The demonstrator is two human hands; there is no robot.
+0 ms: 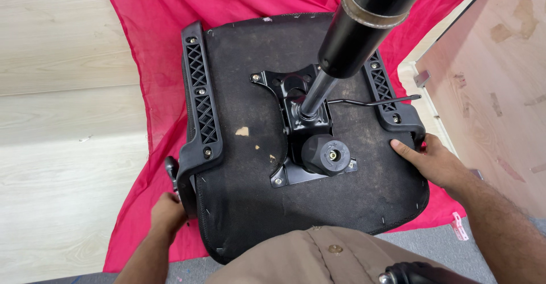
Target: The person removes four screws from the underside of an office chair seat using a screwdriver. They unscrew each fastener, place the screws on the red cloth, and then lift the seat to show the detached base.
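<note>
Black fabric seat underside (256, 164) lies upturned on red cloth (153, 34) on floor. My left hand (166, 213) curled round near-left armrest bracket (187, 176); right hand (435, 162) spread flat on right edge. Risk: smooth gas cylinder (355, 34) makes it top-heavy, could tip; cloth could slide on slick floor. Steel mechanism plate (301, 125) has sharp corners.

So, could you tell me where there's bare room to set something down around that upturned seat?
Bare wooden floor lies left of the red cloth. The seat underside is free between the left armrest bracket and the mechanism plate. It's crowded at the gas cylinder.
</note>
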